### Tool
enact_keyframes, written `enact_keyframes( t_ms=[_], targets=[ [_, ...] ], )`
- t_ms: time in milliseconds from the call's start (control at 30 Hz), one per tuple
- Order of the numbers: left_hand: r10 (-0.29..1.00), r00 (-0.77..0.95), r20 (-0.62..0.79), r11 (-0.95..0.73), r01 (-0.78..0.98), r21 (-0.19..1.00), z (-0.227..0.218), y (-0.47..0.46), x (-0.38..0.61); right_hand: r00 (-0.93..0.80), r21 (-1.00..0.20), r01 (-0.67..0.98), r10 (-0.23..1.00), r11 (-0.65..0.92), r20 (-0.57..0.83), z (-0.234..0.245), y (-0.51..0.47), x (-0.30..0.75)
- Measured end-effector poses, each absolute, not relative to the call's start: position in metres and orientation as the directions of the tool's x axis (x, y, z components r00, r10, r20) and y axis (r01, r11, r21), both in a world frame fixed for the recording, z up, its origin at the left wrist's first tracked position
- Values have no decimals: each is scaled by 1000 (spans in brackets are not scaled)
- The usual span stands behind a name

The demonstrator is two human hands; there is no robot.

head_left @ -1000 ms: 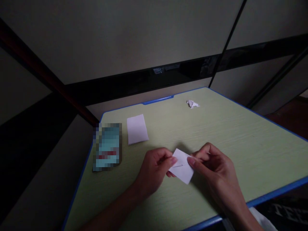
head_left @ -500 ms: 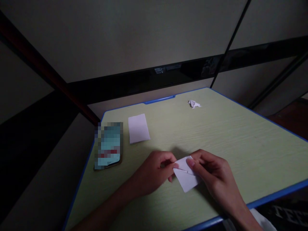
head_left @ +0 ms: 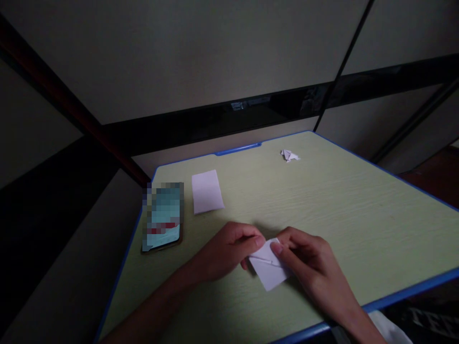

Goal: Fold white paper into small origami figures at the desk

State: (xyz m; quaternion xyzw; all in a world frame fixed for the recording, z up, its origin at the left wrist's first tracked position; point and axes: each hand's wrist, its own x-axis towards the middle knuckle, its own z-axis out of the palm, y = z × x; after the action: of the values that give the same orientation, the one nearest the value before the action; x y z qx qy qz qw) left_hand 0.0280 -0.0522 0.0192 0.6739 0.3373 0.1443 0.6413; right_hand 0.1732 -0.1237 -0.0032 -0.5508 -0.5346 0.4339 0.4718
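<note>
Between my hands, above the near part of the table, is a small folded piece of white paper (head_left: 269, 276) with a slanting fold edge across it. My left hand (head_left: 229, 251) pinches its upper left corner, thumb on top and fingers curled behind. My right hand (head_left: 315, 260) grips the right side, with the thumb pressed flat on the paper near its top corner. The fingers under the paper are partly hidden. Farther off lies a folded white sheet (head_left: 207, 192), and a small folded paper figure (head_left: 289, 155) rests near the far edge.
A phone (head_left: 163, 220) with a lit, pixelated screen lies at the table's left edge. The pale table (head_left: 358, 205) has a blue rim and a blue strip (head_left: 238, 149) at the back. Behind it stand light panels with a dark glossy band (head_left: 201, 119).
Both hands and the folded paper have shifted slightly left. My left thumb has moved up to the paper's top left edge, and my right thumb sits nearer the top corner.
</note>
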Motion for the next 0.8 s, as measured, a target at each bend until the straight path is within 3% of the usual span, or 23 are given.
enact_keyframes(
  t_ms=[167, 567, 700, 800],
  targets=[
    [676, 721, -150, -135, 322, 937, 21, -57, 31, -36, -945, 321, 998, 65, 56, -1, -124, 171],
    [646, 743, -175, -85, 298, 951, 25, -54, 28, 218, -998, 56, 975, 32, 44, -3, -125, 176],
    [644, 743, -182, -28, 261, 965, 22, -52, 27, 257, -997, 60, 964, 50, 64, -4, -124, 176],
    [698, 704, -131, -114, 290, 950, 21, -59, 31, 219, -991, 117, 971, 69, 93, -3, -123, 175]
  ],
)
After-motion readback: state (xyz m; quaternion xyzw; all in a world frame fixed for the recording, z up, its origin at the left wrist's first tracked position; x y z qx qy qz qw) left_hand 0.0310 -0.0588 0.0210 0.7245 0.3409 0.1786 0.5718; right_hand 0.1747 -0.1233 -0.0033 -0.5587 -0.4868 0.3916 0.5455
